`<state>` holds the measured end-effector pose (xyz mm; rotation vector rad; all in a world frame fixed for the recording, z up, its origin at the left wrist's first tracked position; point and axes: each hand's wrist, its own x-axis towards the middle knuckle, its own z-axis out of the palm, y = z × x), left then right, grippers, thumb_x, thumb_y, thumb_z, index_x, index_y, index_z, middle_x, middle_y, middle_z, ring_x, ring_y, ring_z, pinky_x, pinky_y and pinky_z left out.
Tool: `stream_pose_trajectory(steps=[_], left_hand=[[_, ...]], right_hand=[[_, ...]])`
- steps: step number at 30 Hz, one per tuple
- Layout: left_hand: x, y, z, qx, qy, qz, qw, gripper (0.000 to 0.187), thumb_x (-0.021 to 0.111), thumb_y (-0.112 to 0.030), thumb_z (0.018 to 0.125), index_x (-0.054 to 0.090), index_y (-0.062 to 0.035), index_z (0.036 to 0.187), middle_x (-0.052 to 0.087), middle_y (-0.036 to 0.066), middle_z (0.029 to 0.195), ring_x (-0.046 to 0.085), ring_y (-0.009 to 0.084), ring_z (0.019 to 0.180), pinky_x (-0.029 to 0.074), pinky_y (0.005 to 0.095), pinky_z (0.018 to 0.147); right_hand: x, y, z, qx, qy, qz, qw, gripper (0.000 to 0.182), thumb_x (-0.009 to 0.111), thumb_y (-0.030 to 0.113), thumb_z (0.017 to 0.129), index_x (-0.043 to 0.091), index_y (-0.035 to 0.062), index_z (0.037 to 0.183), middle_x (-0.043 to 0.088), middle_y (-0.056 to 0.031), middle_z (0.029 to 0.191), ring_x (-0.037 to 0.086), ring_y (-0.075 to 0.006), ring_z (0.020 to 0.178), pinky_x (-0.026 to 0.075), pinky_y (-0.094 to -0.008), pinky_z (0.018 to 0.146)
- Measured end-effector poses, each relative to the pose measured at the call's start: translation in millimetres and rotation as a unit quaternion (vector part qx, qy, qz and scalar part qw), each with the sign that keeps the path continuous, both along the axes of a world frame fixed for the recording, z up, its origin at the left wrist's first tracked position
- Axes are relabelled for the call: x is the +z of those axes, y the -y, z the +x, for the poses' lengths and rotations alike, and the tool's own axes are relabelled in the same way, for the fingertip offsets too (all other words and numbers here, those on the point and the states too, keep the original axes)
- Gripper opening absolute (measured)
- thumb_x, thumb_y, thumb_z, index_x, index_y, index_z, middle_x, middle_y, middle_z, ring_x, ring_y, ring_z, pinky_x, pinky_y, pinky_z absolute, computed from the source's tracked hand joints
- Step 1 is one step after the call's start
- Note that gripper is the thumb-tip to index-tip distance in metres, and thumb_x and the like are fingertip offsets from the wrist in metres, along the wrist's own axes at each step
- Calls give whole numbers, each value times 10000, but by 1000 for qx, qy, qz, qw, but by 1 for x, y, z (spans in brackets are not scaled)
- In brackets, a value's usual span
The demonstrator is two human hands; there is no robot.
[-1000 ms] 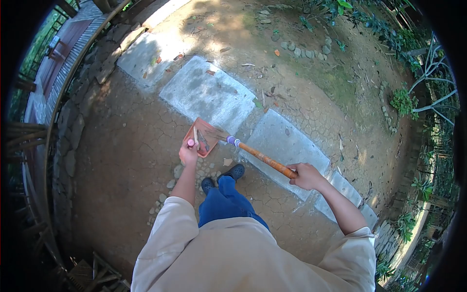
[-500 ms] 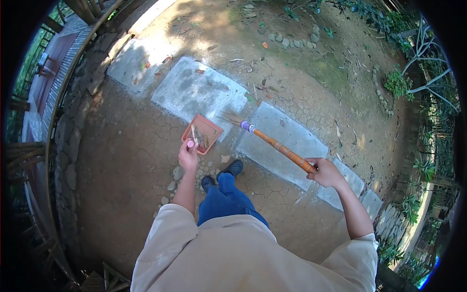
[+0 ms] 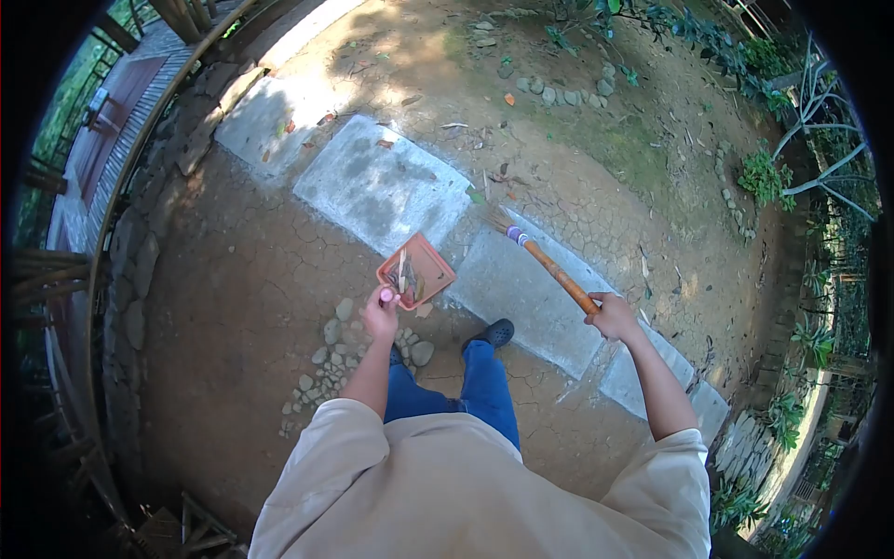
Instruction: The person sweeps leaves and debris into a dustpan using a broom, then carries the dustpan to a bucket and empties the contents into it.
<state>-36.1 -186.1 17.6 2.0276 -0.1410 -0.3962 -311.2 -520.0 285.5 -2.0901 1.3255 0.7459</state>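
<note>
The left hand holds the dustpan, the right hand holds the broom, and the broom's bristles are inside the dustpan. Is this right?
Not inside: the head view shows the bristles apart from the dustpan. The left hand does hold the dustpan and the right hand the broom.

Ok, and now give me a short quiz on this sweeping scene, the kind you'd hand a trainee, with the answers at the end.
1. Multiple choice: What colours are the bindings near the bristles of the long orange-brown stick broom?
a) green and black
b) purple and white
c) solid yellow
2. True or false: The red-orange plastic dustpan has dry debris in it.
3. Fill in the blank: The person's ____ hand grips the broom.

Key: 1. b; 2. true; 3. right
</note>
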Motion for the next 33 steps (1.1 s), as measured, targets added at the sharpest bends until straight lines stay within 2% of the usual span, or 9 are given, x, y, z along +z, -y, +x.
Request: stream_pose_trajectory(steps=[3,6,10,13,16,18,25,28,33], left_hand=[[-10,19,-25,18,5,5,1000,357,773,-48,799,666,-47,1139,708,109,994,677,181,904,526,326,816],[-27,28,-51,54,-8,-47,997,346,777,-46,793,676,-55,1124,705,109,970,675,184,884,529,324,803],[-38,47,-66,71,-18,-74,995,321,735,3,829,648,-22,1137,683,75,1021,654,148,933,523,299,843],[-29,50,-80,74,-10,-50,996,321,713,25,844,633,-22,1152,667,60,1048,640,134,950,518,284,851],[-22,55,-82,83,-3,-39,996,328,724,-14,848,634,-44,1162,673,45,1001,641,125,912,515,276,829],[-10,51,-85,91,-7,12,996,327,728,-43,853,636,-61,1165,676,35,965,642,117,889,513,274,813],[11,3,-99,106,32,8,994,332,712,-89,871,622,-85,1190,695,68,980,656,140,891,514,297,817],[32,-18,-107,128,20,37,991,325,722,-105,874,624,-66,1182,703,120,1015,680,202,925,520,330,829],[39,-52,-119,136,12,30,990,336,716,-107,873,617,-86,1193,699,91,1016,669,188,942,513,326,841]], right_hand=[[-34,25,-30,64,13,18,998,590,714,217,717,630,83,1285,717,-211,880,701,-347,860,539,-423,835],[-33,34,-54,158,27,26,987,548,692,212,723,650,105,1258,713,-224,905,695,-354,887,534,-426,851],[-20,51,-76,179,23,98,979,606,724,208,736,606,64,1313,706,-187,780,690,-275,632,560,-385,690],[18,70,-84,84,-24,174,981,602,728,216,708,628,69,1283,710,-184,794,699,-276,672,549,-370,696],[45,75,-95,97,-19,164,981,642,749,209,701,612,54,1308,710,-188,817,692,-237,649,540,-347,661],[42,78,-106,83,6,143,986,635,741,195,709,609,54,1314,708,-184,819,686,-236,637,536,-346,646],[25,80,-128,26,39,106,993,667,737,187,711,581,53,1346,694,-160,772,671,-221,609,519,-334,605],[14,78,-126,28,52,90,994,672,737,186,716,571,56,1354,664,-120,651,661,-220,569,513,-339,593],[-7,63,-124,56,46,71,995,671,740,203,720,571,57,1353,661,-129,632,671,-234,578,522,-361,633]])
